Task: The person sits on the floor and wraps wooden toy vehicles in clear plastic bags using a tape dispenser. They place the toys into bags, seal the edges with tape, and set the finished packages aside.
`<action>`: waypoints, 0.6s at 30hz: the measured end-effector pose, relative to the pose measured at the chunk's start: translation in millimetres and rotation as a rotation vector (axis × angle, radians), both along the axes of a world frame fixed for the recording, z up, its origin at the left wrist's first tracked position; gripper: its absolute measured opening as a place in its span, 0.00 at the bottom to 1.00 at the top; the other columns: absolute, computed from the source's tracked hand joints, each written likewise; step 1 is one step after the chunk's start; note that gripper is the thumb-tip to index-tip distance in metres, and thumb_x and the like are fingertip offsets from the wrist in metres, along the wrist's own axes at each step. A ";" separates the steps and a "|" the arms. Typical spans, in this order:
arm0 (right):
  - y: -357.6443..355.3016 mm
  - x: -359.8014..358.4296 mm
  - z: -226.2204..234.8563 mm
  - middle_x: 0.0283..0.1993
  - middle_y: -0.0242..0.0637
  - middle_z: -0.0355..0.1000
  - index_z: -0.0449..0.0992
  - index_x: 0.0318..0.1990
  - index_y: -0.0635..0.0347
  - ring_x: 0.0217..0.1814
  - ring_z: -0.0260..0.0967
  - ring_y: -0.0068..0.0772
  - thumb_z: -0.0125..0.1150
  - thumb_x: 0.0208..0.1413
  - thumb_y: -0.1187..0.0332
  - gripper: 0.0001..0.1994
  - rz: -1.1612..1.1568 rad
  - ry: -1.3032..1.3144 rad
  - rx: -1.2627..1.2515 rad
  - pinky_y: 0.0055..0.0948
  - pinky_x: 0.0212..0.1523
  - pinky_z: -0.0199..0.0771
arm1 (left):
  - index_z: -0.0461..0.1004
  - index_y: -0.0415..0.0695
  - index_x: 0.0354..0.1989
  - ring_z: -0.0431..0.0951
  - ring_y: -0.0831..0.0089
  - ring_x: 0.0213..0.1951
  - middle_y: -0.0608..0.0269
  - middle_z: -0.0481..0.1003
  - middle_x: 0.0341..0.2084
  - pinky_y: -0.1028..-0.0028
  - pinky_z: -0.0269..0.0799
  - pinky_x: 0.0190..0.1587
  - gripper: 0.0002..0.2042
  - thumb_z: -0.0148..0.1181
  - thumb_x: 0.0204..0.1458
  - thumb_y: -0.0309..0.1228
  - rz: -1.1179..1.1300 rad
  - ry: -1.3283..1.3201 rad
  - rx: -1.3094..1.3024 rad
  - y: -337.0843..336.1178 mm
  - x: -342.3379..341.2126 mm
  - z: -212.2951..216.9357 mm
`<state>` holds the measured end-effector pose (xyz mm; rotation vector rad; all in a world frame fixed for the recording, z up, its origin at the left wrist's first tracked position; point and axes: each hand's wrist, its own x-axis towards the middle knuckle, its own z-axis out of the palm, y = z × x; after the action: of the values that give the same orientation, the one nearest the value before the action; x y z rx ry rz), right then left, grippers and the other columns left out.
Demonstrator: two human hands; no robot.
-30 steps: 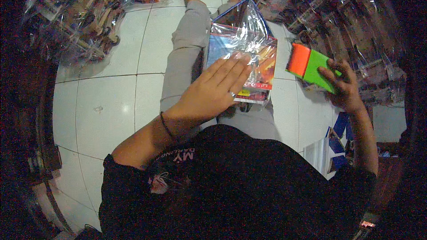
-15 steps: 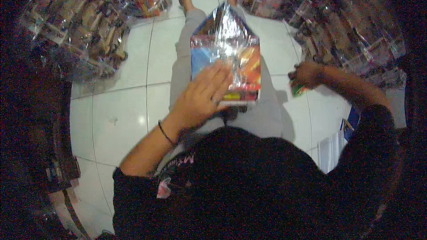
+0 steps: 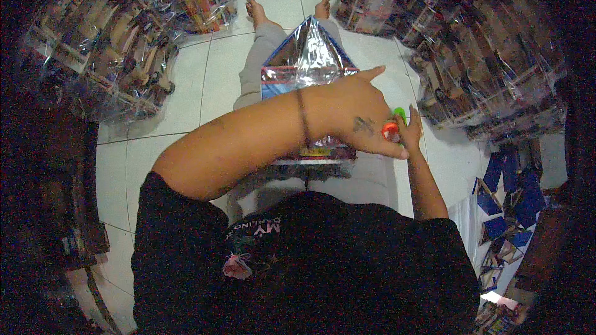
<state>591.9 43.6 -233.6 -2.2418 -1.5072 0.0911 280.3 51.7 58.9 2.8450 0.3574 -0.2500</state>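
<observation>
Green-and-orange small object (image 3: 393, 123) sits pinched between both hands just off the right side of the lap, over the white tiled floor (image 3: 155, 149). The right hand (image 3: 411, 129) holds it from below; the left hand (image 3: 363, 115), which lay flat on the shiny plastic packet (image 3: 308, 62) half a second ago, has crossed over and now closes its fingertips on the object. The packet rests on the outstretched legs, its lower part hidden by the left forearm. Heaps of wrapped packets (image 3: 105, 56) crowd the floor's left and right edges, blue pieces (image 3: 506, 201) at the right.
</observation>
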 end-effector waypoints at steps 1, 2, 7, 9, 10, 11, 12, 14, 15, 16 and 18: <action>13.0 -20.8 30.9 0.63 0.50 0.57 0.59 0.63 0.61 0.66 0.54 0.44 0.56 0.54 0.53 0.32 0.204 0.337 0.259 0.38 0.63 0.54 | 0.69 0.36 0.52 0.73 0.52 0.46 0.43 0.74 0.38 0.54 0.41 0.66 0.37 0.42 0.51 0.61 0.031 -0.137 -0.160 2.6 -9.2 -3.9; 24.6 -45.6 63.7 0.64 0.46 0.58 0.59 0.63 0.60 0.66 0.55 0.41 0.51 0.58 0.54 0.29 0.349 0.572 0.314 0.38 0.63 0.54 | 0.68 0.36 0.52 0.71 0.52 0.48 0.42 0.72 0.40 0.54 0.41 0.66 0.37 0.42 0.51 0.61 0.114 -0.311 -0.277 6.7 -22.1 -9.5; 56.3 -188.5 172.3 0.60 0.43 0.63 0.64 0.59 0.59 0.62 0.61 0.38 0.40 0.60 0.46 0.29 0.638 1.164 0.229 0.36 0.61 0.57 | 0.61 0.35 0.56 0.61 0.51 0.54 0.41 0.62 0.47 0.54 0.38 0.67 0.39 0.44 0.50 0.62 0.904 -0.943 -0.588 39.2 -96.7 -69.1; 50.6 -216.8 178.3 0.56 0.46 0.67 0.68 0.53 0.63 0.55 0.65 0.39 0.41 0.56 0.39 0.34 0.438 1.822 -0.180 0.42 0.51 0.66 | 0.58 0.34 0.58 0.57 0.51 0.56 0.41 0.58 0.51 0.54 0.36 0.67 0.41 0.44 0.49 0.62 1.106 -0.991 -0.797 39.2 -104.7 -111.7; 44.6 -223.3 173.9 0.56 0.45 0.67 0.68 0.53 0.62 0.56 0.65 0.39 0.40 0.57 0.40 0.33 0.265 1.958 -0.275 0.42 0.52 0.66 | 0.57 0.34 0.58 0.55 0.51 0.58 0.40 0.56 0.52 0.54 0.36 0.67 0.41 0.45 0.49 0.62 1.176 -1.005 -0.903 33.6 -104.8 -133.6; 38.2 -225.8 165.9 0.56 0.45 0.66 0.68 0.54 0.62 0.56 0.65 0.39 0.40 0.57 0.40 0.33 0.257 1.992 -0.356 0.41 0.52 0.66 | 0.55 0.34 0.59 0.53 0.51 0.59 0.40 0.54 0.54 0.54 0.35 0.67 0.42 0.45 0.49 0.62 1.235 -1.026 -0.991 26.1 -103.8 -153.6; 31.5 -224.2 156.0 0.56 0.44 0.66 0.68 0.54 0.62 0.56 0.65 0.38 0.40 0.57 0.40 0.33 0.253 1.997 -0.425 0.40 0.53 0.65 | 0.54 0.33 0.60 0.51 0.51 0.60 0.40 0.52 0.55 0.54 0.34 0.67 0.43 0.45 0.49 0.62 1.284 -1.051 -1.069 17.8 -101.7 -170.4; 22.5 -213.5 135.3 0.56 0.44 0.66 0.67 0.55 0.61 0.56 0.64 0.38 0.40 0.58 0.41 0.32 0.265 1.951 -0.521 0.39 0.54 0.64 | 0.51 0.33 0.61 0.47 0.51 0.62 0.39 0.48 0.58 0.54 0.33 0.67 0.44 0.46 0.48 0.63 1.344 -1.094 -1.152 4.4 -96.4 -190.7; 22.9 -205.5 127.4 0.56 0.43 0.66 0.67 0.55 0.61 0.56 0.64 0.38 0.40 0.58 0.41 0.32 0.282 1.916 -0.543 0.39 0.54 0.64 | 0.50 0.33 0.62 0.45 0.51 0.64 0.39 0.46 0.60 0.54 0.32 0.67 0.45 0.46 0.48 0.63 1.340 -1.116 -1.120 1.1 -95.4 -193.4; 26.1 -197.8 121.8 0.57 0.43 0.66 0.67 0.55 0.61 0.56 0.64 0.37 0.40 0.58 0.42 0.31 0.305 1.879 -0.538 0.38 0.55 0.64 | 0.48 0.32 0.63 0.43 0.51 0.65 0.39 0.44 0.62 0.54 0.32 0.67 0.46 0.46 0.48 0.63 1.318 -1.133 -1.019 -0.7 -95.2 -192.1; 46.4 -182.9 121.4 0.57 0.42 0.66 0.66 0.56 0.60 0.57 0.64 0.37 0.39 0.59 0.42 0.31 0.385 1.775 -0.448 0.37 0.56 0.63 | 0.46 0.32 0.64 0.39 0.51 0.67 0.38 0.40 0.65 0.54 0.30 0.67 0.48 0.47 0.47 0.63 1.184 -1.154 -0.608 2.5 -98.5 -179.7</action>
<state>409.0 90.0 -112.2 -1.0386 -0.7257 1.9851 181.9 54.2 -120.8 1.4046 1.2282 1.1755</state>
